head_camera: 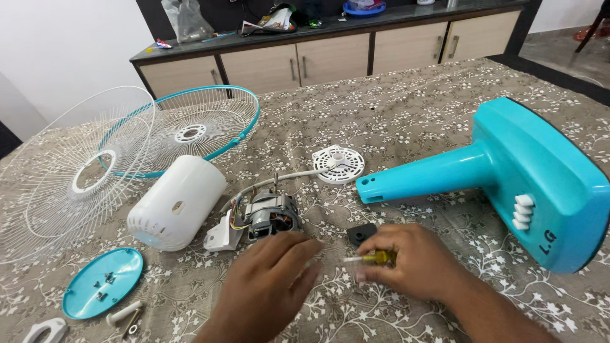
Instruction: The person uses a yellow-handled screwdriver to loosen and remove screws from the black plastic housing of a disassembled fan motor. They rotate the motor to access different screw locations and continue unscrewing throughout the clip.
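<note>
The fan lies in pieces across the tabletop (pixel 406 121), and at lower centre the right hand (pixel 413 260) grips a yellow screwdriver (pixel 375 257) while the left hand (pixel 273 279) hovers open by the bare motor (pixel 270 216).

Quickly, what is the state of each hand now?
Left hand: open, empty, beside the fan motor.
Right hand: closed on a yellow-handled screwdriver.

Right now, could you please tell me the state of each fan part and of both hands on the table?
Motor: bare, out of its cover, lying on its side.
White motor cover: off, lying on its side.
Two grilles: detached, overlapping.
Teal base: tipped over.
Teal cap: removed, holding small screws.
Right hand: closed on a yellow-handled screwdriver.
Left hand: open, holding nothing.
</note>
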